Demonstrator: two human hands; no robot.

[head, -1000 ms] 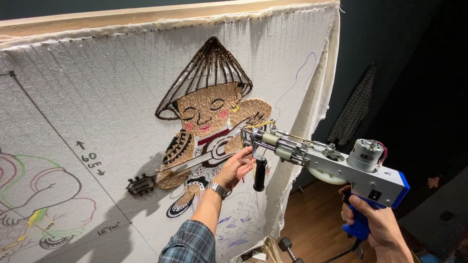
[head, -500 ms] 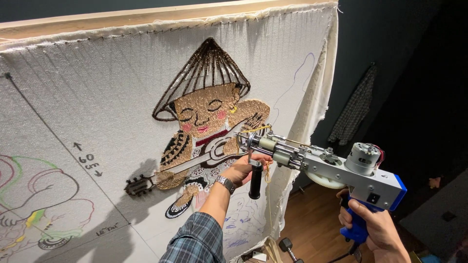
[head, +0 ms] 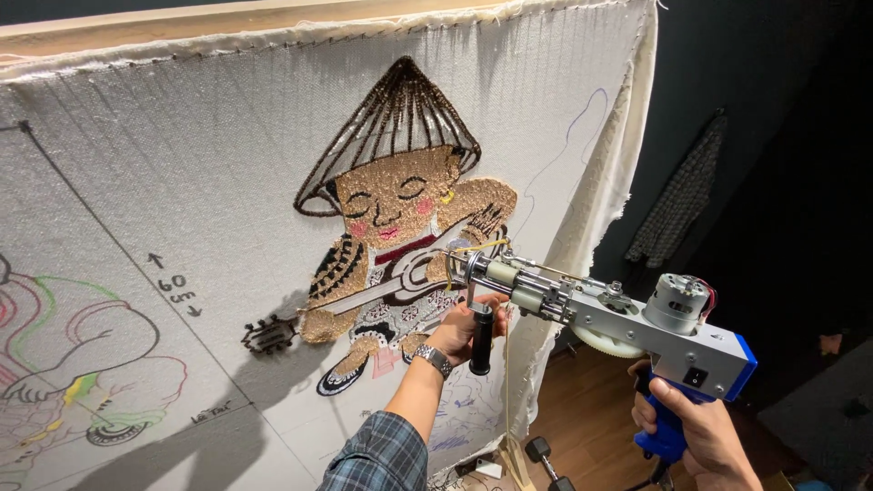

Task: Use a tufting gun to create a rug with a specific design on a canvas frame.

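Cloth: white backing cloth [head: 182, 182] stretched on a wooden frame [head: 227, 20], filling the left and centre of the frame; right edge hangs loose at upper right.
Figure: tufted figure in a cone hat [head: 396, 227] at centre.
Open room: dark space and wood floor [head: 591, 418] at right.
Tufting gun: grey and blue tufting gun [head: 618, 318], centre right, its tip at the cloth.
Left hand [head: 459, 332]: closed round the black front handle [head: 480, 338].
Right hand [head: 691, 436]: wrapped round the blue rear grip [head: 668, 435], lower right.

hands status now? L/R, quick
Left hand: closed on the black front handle of the tufting gun.
Right hand: closed on its blue rear grip.
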